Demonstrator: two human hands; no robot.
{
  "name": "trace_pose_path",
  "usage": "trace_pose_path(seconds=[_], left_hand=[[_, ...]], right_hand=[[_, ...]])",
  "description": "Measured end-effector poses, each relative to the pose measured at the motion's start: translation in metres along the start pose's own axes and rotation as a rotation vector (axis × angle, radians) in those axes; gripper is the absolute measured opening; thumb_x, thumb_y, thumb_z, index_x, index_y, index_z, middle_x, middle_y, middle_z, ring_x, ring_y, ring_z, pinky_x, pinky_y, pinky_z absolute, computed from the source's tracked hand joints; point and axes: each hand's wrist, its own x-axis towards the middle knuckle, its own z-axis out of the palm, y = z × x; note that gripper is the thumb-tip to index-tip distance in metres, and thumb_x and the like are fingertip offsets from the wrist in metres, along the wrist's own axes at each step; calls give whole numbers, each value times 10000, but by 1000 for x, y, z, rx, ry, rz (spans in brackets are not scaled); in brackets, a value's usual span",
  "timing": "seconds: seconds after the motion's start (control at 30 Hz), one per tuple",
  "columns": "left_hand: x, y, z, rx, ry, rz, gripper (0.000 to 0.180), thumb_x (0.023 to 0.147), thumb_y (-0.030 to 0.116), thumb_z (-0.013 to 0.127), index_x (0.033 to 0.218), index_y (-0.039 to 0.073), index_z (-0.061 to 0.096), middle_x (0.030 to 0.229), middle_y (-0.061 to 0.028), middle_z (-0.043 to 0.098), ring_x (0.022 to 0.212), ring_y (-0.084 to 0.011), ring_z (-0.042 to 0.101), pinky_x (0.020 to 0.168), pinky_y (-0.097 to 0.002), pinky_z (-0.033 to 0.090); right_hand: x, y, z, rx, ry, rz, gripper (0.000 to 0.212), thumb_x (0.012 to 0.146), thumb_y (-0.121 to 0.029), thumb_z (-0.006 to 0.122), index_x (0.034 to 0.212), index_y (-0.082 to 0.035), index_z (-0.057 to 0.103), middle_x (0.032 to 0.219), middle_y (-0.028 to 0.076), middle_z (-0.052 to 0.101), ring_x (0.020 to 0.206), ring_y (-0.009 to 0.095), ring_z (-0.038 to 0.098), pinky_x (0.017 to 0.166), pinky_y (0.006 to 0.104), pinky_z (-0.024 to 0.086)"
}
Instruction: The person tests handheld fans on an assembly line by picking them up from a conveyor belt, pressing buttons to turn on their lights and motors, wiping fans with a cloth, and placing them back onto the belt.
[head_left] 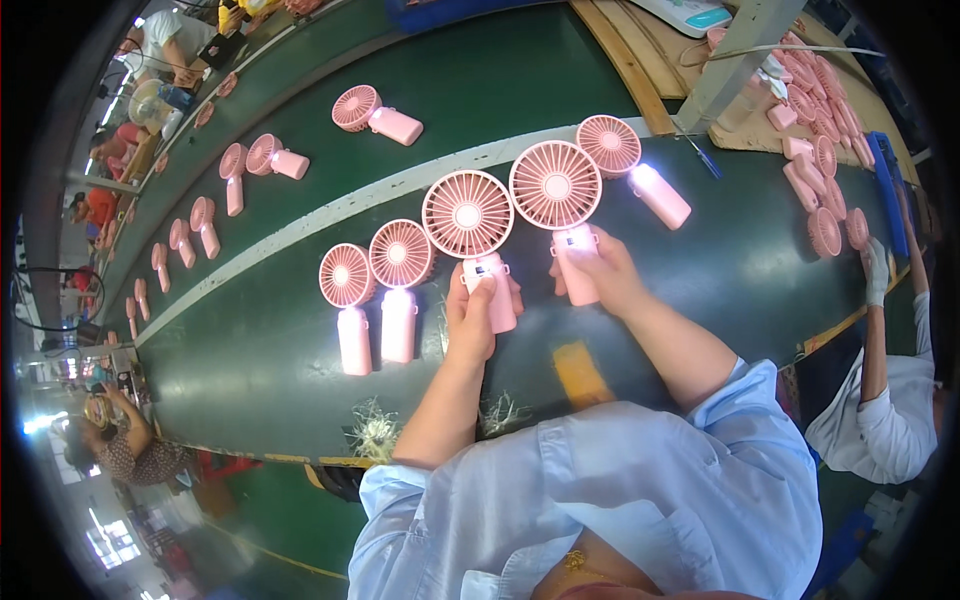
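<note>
My left hand [472, 312] is closed around the handle of a pink handheld fan [467, 215], its thumb on the front near a small dark display. Beside it, my right hand [603, 268] grips a second pink fan [556, 186] the same way, thumb over the handle. Both fan heads point away from me, their round grilles facing up. Left of my hands lie two more pink fans, one [402, 252] close by and another [346, 275] farther left. Just right of the held pair rests a fan [608, 146] with a bright glare at its handle top.
Across a pale divider strip [380, 190], several pink fans [356, 108] lie spread on the green table [250, 370]. At right, a co-worker's gloved hand [876, 275] touches a fan beside a heap of pink fans [815, 85]. A metal post [738, 68] and a blue-handled tool [707, 162] stand nearby.
</note>
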Motion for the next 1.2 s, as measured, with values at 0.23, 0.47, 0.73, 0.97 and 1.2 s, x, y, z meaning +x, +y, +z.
trace_pose_path(seconds=[0.23, 0.47, 0.73, 0.97, 1.2], left_hand=[[0, 2, -2, 47, 62, 20, 311, 860, 257, 489, 1066, 33, 425, 793, -129, 558, 591, -194, 562, 485, -282, 474], [-4, 3, 3, 34, 39, -1, 313, 842, 233, 469, 1060, 12, 429, 787, -137, 554, 584, -192, 554, 493, -287, 468], [-5, 6, 4, -114, -7, -113, 298, 905, 263, 450, 1094, 34, 423, 851, -124, 561, 600, -192, 569, 520, -285, 483], [-15, 3, 14, -292, -348, -427, 724, 854, 653, 137, 883, 35, 514, 532, -137, 529, 281, -221, 450, 238, -272, 344], [-22, 0, 29, -362, -345, -529, 683, 824, 677, 271, 1097, 91, 490, 619, -103, 556, 336, -169, 487, 255, -259, 381]], right_hand=[[4, 5, -2, 126, 50, -36, 223, 865, -162, 522, 1035, -21, 486, 774, 101, 591, 602, 173, 601, 543, 271, 497], [5, 6, -12, 343, -18, 57, 572, 932, -500, 214, 1083, -28, 501, 815, 116, 611, 585, 180, 606, 521, 272, 493], [-8, -14, 7, 603, -313, 43, 592, 838, -493, 491, 1177, -9, 462, 763, 29, 429, 714, 144, 432, 713, 310, 401], [-8, 9, 6, 428, -475, 100, 491, 798, -468, 591, 1042, -43, 564, 1050, 88, 579, 986, 211, 556, 872, 361, 437], [-21, 13, 3, 435, -461, 147, 471, 772, -427, 644, 1051, -56, 561, 1079, 57, 562, 1016, 188, 531, 895, 361, 424]])
